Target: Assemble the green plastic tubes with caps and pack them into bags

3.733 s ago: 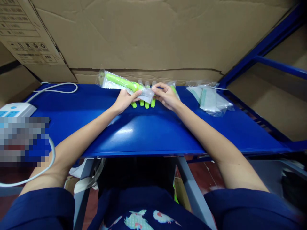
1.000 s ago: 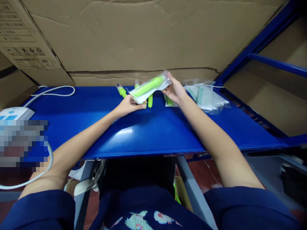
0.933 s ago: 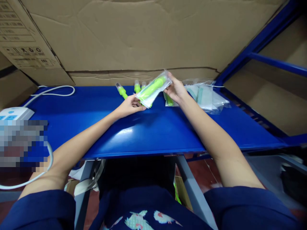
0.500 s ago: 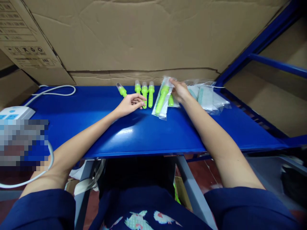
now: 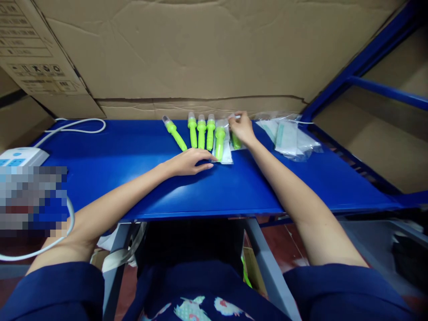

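A bright green pen-like tool sealed in a clear bag (image 5: pixel 220 142) lies on the blue table (image 5: pixel 133 147), lined up beside several bare green tools (image 5: pixel 201 131) of the same kind. My right hand (image 5: pixel 241 130) pinches the bag's top right corner at the far end. My left hand (image 5: pixel 189 163) lies flat on the table with fingers stretched out, fingertips at the bag's near end. Another green tool (image 5: pixel 236 142) pokes out from under my right hand.
A pile of clear bags (image 5: pixel 290 136) lies to the right. A white power strip (image 5: pixel 22 156) and its cable (image 5: pixel 76 122) sit at the left. Cardboard boxes (image 5: pixel 200 53) wall off the back; a blue rack frame (image 5: pixel 368 80) rises at the right.
The bagged tool was held up by both hands, then lowered onto the table next to the row. My left hand let go and came down flat near its lower end.
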`<state>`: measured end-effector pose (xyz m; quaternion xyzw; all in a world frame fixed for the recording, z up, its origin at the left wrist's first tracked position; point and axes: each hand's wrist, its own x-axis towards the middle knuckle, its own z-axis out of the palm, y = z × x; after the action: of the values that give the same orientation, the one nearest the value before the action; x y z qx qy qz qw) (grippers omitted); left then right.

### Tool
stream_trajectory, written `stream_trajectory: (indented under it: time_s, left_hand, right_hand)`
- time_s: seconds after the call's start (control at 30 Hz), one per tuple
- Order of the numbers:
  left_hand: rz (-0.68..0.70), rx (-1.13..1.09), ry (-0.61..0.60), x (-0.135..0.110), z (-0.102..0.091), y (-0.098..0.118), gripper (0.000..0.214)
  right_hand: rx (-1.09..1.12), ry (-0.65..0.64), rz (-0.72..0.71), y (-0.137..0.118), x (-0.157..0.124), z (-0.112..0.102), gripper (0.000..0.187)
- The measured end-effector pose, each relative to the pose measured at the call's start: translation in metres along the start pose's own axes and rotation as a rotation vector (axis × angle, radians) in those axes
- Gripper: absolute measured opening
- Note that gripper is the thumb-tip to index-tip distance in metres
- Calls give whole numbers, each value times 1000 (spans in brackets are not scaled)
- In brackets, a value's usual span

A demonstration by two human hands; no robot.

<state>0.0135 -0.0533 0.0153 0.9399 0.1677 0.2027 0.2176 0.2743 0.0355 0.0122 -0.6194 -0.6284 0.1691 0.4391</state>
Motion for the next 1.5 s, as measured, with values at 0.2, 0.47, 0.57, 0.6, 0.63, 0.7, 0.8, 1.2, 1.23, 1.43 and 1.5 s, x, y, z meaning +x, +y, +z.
stream_trajectory:
  time_s: [0.2,0.47,0.57,0.6,0.63,0.7,0.8,1.2,1.23,1.43,1.5]
  left_hand:
    - [8,123,-50,-2,-2,3,32]
    - [-170,352,41,-3,-12,6,38]
    - [-259,403,51,-5,-16,0,41]
    - [-276,414,49,-6,-18,-2,41]
    - [-286,424,48,-6,-19,-4,41]
    - [-294,437,52,-7,-21,-6,40]
    - [-289,445,59,-7,-23,-10,36]
    - [-301,514,54,-5,-27,-14,33]
    - [-300,515,60,-5,-26,-12,34]
    - [-314,540,73,-6,-26,-9,36]
    - [-313,548,75,-6,-26,-10,35]
  right_hand:
    - [-202,83,-37,-29,-18,-5,36]
    - [-572,-131,-180,-80,-53,-10,53]
    - [-652,-249,-218,-83,-60,-3,44]
    - [-661,-282,-235,-81,-60,-1,39]
    - [-663,-312,-252,-77,-59,1,34]
    - [-647,-357,-279,-67,-53,4,29]
    - [-617,-403,-256,-54,-42,4,34]
    - [-679,-276,-395,-83,-61,3,45]
    - [-661,-303,-396,-83,-63,6,46]
    - [-682,-438,-410,-85,-69,12,40]
    - [-636,-434,-397,-90,-71,11,44]
